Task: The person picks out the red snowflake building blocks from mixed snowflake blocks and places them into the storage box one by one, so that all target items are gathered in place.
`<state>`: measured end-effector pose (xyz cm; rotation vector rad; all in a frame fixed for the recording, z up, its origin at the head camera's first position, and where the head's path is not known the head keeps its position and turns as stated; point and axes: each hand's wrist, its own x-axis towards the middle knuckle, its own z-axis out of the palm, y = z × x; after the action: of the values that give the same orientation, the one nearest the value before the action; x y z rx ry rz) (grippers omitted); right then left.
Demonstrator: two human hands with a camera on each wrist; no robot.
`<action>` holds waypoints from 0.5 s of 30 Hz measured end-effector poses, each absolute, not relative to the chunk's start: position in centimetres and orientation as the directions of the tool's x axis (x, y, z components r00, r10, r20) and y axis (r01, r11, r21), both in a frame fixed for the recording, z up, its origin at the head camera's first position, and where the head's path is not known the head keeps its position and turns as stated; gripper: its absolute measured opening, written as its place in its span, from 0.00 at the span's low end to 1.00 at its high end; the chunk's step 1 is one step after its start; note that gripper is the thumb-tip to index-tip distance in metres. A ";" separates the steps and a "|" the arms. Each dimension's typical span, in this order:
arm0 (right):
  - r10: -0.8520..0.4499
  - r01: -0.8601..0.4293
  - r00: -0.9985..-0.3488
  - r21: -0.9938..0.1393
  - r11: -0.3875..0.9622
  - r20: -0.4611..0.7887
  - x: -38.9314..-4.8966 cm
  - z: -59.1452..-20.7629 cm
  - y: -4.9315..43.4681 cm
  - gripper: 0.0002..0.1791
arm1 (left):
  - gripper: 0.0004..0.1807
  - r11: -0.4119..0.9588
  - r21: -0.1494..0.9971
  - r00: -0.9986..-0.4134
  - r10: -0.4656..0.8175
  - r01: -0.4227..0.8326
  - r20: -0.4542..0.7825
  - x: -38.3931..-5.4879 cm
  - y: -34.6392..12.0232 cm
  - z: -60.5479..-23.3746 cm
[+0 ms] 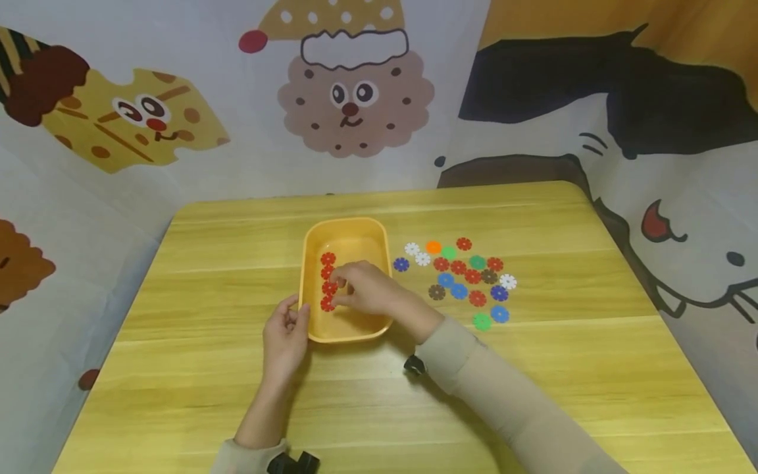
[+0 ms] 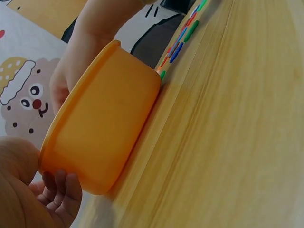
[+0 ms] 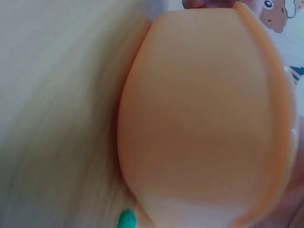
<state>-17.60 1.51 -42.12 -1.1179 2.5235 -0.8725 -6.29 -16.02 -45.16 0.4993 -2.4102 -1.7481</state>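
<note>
My left hand grips the left wall of a yellow-orange plastic tub, thumb at the rim and fingers curled against the outside. Inside the tub, several red flower-shaped discs with notched edges form a column along the left side. My right hand reaches over the right rim, its thumb and bent forefinger at the right edges of the lower discs; whether it pinches one I cannot tell. In the left wrist view the left hand's fingers lie against the tub wall. The right wrist view shows mostly the tub's outside.
Right of the tub, loose discs lie scattered on the wooden table: red, blue, green, white, brown and one orange. A cartoon-printed cloth hangs behind the table.
</note>
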 end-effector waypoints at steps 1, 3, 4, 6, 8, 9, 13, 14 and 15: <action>-0.734 -0.603 -0.677 -0.610 0.514 0.050 -17.6 -42.1 1.9 0.20 | 0.18 0.278 0.942 -0.939 -0.333 -0.188 -0.089 -6.3 -16.0 -45.1; -0.718 -0.621 -0.686 -0.609 0.493 0.119 -17.5 -41.9 2.8 0.20 | 0.18 0.282 0.942 -0.939 -0.333 -0.182 -0.082 -6.3 -16.0 -45.1; -0.707 -0.633 -0.689 -0.606 0.482 0.158 -17.5 -41.8 3.3 0.19 | 0.18 0.286 0.941 -0.939 -0.334 -0.183 -0.081 -6.2 -16.0 -45.1; -0.677 -0.658 -0.696 -0.592 0.465 0.241 -17.6 -41.7 4.4 0.18 | 0.18 0.297 0.937 -0.938 -0.336 -0.184 -0.078 -6.2 -16.0 -45.1; -0.637 -0.667 -0.708 -0.586 0.459 0.306 -17.7 -41.6 5.5 0.16 | 0.18 0.307 0.933 -0.939 -0.337 -0.185 -0.075 -6.2 -16.0 -45.1; -0.617 -0.672 -0.712 -0.582 0.458 0.336 -17.9 -41.6 6.0 0.15 | 0.18 0.311 0.932 -0.938 -0.337 -0.185 -0.074 -6.2 -16.1 -45.2; -0.547 -0.658 -0.737 -0.606 0.446 0.397 -18.6 -41.3 8.1 0.14 | 0.18 0.305 0.933 -0.937 -0.340 -0.191 -0.081 -6.2 -16.0 -45.2; -0.533 -0.657 -0.740 -0.611 0.441 0.410 -18.9 -41.2 8.7 0.14 | 0.18 0.303 0.932 -0.936 -0.341 -0.197 -0.086 -6.2 -16.0 -45.2; -0.522 -0.657 -0.742 -0.610 0.442 0.421 -19.2 -41.2 9.2 0.14 | 0.18 0.300 0.932 -0.935 -0.343 -0.202 -0.092 -6.2 -16.0 -45.2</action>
<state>-19.20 9.23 -41.22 -1.1606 2.8089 -1.3168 -6.22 -16.00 -45.20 0.5129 -2.4299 -1.7134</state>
